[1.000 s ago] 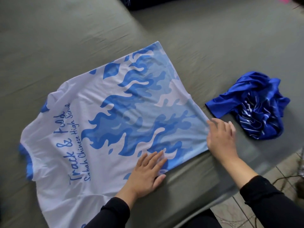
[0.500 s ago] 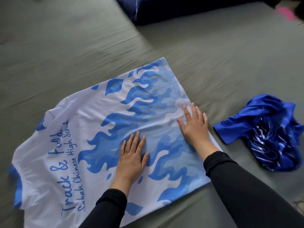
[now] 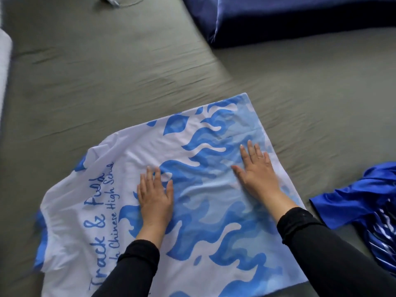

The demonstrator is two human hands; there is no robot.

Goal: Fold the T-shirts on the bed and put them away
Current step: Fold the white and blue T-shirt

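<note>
1. Hands lie flat on the white T-shirt [image 3: 192, 159], which is spread out on the grey-green bed sheet [image 3: 128, 71] with its blue flame print and blue lettering facing up
2. Left hand [image 3: 155, 195] presses palm-down near the middle of the shirt, fingers straight and close together, at the edge of the flame print beside the lettering
3. Right hand [image 3: 256, 170] presses palm-down nearer the hem side, fingers straight and slightly spread, thumb out to the left
4. Both arms wear black sleeves [image 3: 321, 243]
5. Shirt's blue-trimmed collar and sleeve edges show at the left side
6. Crumpled royal-blue shirt [image 3: 362, 202] with white stripes lies on the sheet just to the right of the white one, apart from both hands
7. Dark blue pillow [image 3: 278, 18] sits at the top of the bed, well away from the shirts
</note>
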